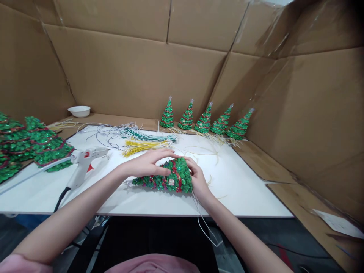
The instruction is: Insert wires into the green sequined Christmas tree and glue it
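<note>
1. Tree [167,177] lies on its side on the white board [250,189], tip toward 9 o'clock, base toward 3 o'clock, at the near centre.
2. At 9 o'clock of the tree: a stack of larger trees [31,146], then a glue gun [83,161] lying untouched on the board, its cord running off the near edge.
3. Left hand [149,163] lies over the top of the tree, fingers curved and loosely closed on its foliage.
4. Right hand [197,178] cups the base end, fingers bent around it; white wires [203,223] hang from the base past the board edge.
5. At 12 o'clock: green and yellow wire bundles [145,141], unused.
6. At 1 o'clock: five small trees [204,120] stand upright in a row against the cardboard wall [136,72].
7. Progress, as judged: five units look finished; the held unit is in work; the wire stock suggests more remain.
</note>
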Tool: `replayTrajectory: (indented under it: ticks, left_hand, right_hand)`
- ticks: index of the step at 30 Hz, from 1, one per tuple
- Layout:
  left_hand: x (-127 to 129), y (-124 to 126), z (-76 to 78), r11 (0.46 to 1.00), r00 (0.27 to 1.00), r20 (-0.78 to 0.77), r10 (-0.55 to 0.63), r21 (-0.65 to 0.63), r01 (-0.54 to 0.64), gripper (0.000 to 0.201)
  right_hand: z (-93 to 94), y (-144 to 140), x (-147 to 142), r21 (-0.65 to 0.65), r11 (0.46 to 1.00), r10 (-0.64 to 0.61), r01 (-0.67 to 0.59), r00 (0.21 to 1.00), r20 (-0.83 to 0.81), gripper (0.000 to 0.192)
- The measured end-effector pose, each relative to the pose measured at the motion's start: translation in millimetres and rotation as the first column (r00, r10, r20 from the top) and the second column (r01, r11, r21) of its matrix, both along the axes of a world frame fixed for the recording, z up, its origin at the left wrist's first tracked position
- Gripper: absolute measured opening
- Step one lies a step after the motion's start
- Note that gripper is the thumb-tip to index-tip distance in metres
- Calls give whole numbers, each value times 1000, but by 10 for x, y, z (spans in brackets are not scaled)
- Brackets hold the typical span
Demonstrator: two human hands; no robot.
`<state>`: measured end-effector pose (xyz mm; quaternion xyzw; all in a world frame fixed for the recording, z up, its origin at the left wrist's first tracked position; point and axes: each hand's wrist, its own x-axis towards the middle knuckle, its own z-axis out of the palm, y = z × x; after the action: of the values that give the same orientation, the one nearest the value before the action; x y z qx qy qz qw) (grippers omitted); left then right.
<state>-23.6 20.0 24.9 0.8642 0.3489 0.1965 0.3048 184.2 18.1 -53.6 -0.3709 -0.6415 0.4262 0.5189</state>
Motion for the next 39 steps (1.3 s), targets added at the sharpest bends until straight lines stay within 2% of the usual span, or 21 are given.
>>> replayTrajectory:
  ticks: [4, 9, 15, 20, 25, 30, 35, 39]
  left_hand:
    - [-24, 34, 46, 999, 998, -66, -13, 44, 15, 48]
    - [-34, 82, 23, 990, 994, -104, -35, 130, 48, 49]
    - [28, 59, -36, 940, 980, -17, -200, 278, 197, 50]
    - [99, 46, -95, 939, 973, 48, -224, 280, 202, 52]
    - [136, 62, -146, 950, 967, 151, -207, 267, 162, 43]
    - [159, 42, -160, 963, 968, 191, -161, 246, 112, 43]
    - [171, 34, -176, 964, 959, 230, -165, 243, 107, 48]
    - [159, 46, -193, 972, 948, 270, -169, 205, 115, 42]
  right_hand:
    - [-13, 17, -1, 2, 1000, -4, 4, 1000, -22, 10]
    - [-31, 25, 2, 15, 1000, -2, 3, 999, -34, 11]
    - [-45, 30, 0, 19, 1000, 3, -3, 999, -33, 11]
    - [-66, 38, -7, 8, 1000, -4, 5, 997, -74, 17]
    - [-60, 31, -16, 37, 999, -10, 12, 998, -59, 18]
    - [-70, 37, -22, 63, 998, -26, 30, 998, -63, 20]
    - [-48, 24, -24, 51, 998, -33, 36, 998, -53, 20]
    - [-20, 13, -25, 56, 998, -32, 33, 999, -21, 19]
